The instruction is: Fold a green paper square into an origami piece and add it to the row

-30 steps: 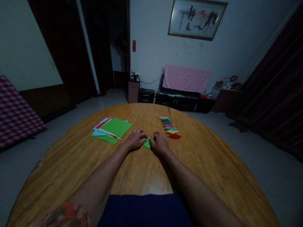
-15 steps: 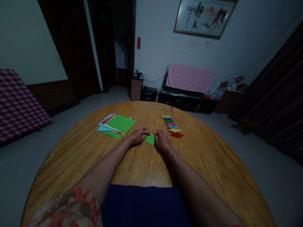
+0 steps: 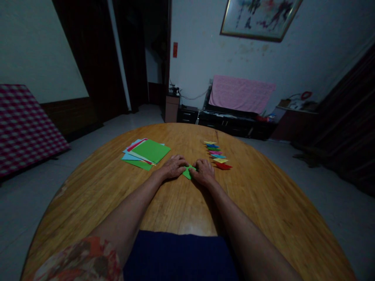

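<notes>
A small folded piece of green paper (image 3: 188, 172) lies on the wooden table between my hands. My left hand (image 3: 175, 167) has its fingers closed on the paper's left side. From the right, my right hand (image 3: 203, 171) grips the other side, its thumb resting over the paper near the middle. Both hands rest low at the tabletop, and their fingers hide much of the paper's edges. Just right of my right hand sits a red folded paper boat (image 3: 223, 166), the nearest in a row of several small folded paper shapes in different colours.
A fanned stack of coloured paper sheets (image 3: 152, 151), green on top, lies to the left. The row's yellow folded paper (image 3: 210, 143) stands farthest back. Beneath everything is a round wooden table (image 3: 258, 203). A pink cloth (image 3: 241, 93) covers something on the cabinet beyond.
My right hand has shifted its thumb inward over the green paper, and less of the paper shows now. The whole view has tilted slightly.
</notes>
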A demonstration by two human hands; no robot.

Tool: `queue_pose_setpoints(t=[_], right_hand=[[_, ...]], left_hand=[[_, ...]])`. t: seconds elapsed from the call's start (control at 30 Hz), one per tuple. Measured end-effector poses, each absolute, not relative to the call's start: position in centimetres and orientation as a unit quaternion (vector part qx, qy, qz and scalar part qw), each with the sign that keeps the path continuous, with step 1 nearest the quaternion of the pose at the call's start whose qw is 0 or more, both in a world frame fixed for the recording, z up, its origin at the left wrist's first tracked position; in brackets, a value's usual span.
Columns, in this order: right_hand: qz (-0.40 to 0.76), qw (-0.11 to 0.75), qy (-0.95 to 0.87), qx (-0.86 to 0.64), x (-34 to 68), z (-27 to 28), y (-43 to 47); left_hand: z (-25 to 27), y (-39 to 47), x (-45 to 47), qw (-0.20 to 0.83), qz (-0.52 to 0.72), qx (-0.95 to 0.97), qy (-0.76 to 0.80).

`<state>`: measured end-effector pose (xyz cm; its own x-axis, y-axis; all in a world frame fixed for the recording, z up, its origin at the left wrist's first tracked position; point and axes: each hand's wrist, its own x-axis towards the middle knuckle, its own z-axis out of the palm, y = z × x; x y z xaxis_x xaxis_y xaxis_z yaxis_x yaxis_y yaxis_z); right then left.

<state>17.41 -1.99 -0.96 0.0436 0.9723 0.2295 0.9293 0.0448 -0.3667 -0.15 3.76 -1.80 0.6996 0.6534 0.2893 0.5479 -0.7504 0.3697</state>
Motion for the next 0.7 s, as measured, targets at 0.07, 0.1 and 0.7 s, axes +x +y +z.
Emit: queue_pose_setpoints(t=[0.07,0.1,0.7], right_hand=[[0.055,0.22,-0.688,-0.689,17.5,-1.0,-2.0],[0.055,0.223,-0.688,-0.688,17.6,-1.1,-2.0],[0.026,0.314,-0.717,-0.621,18.4,-3.0,-1.9]], left_hand=[[-1.7,3.7,-0.2,0.133,0.207,0.911,0.331],[-1.6,3.7,-0.2,0.137,0.209,0.91,0.33],[-1.1,3.2,1.1,0.128,0.215,0.877,0.41]])
